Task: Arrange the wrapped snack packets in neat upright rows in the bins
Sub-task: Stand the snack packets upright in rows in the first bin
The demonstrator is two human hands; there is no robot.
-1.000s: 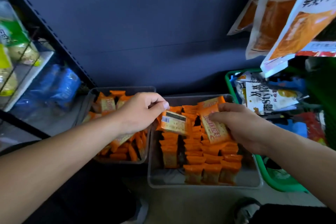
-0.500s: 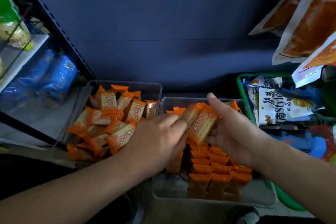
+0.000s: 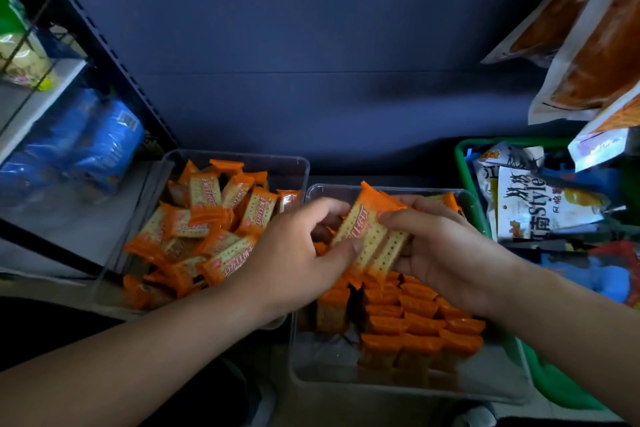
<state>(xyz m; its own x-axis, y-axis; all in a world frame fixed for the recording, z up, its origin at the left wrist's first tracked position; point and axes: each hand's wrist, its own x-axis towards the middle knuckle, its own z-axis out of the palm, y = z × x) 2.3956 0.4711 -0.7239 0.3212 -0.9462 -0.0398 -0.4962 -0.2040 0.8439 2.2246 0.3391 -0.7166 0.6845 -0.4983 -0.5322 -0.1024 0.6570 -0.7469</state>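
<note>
The left hand [image 3: 294, 253] and right hand [image 3: 446, 253] grip a few orange packets [image 3: 363, 232] between them, fingers curled round from either side, tilted above the right bin [image 3: 325, 360]. Under them stand upright rows [image 3: 415, 319] of packets. The left bin [image 3: 277, 170], just beside, holds a loose pile [image 3: 207, 229].

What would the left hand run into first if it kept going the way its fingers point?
The left hand points right, straight at the packets it pinches. Just behind them, as far as depth shows, is the right hand, gripping the same packets.
</note>
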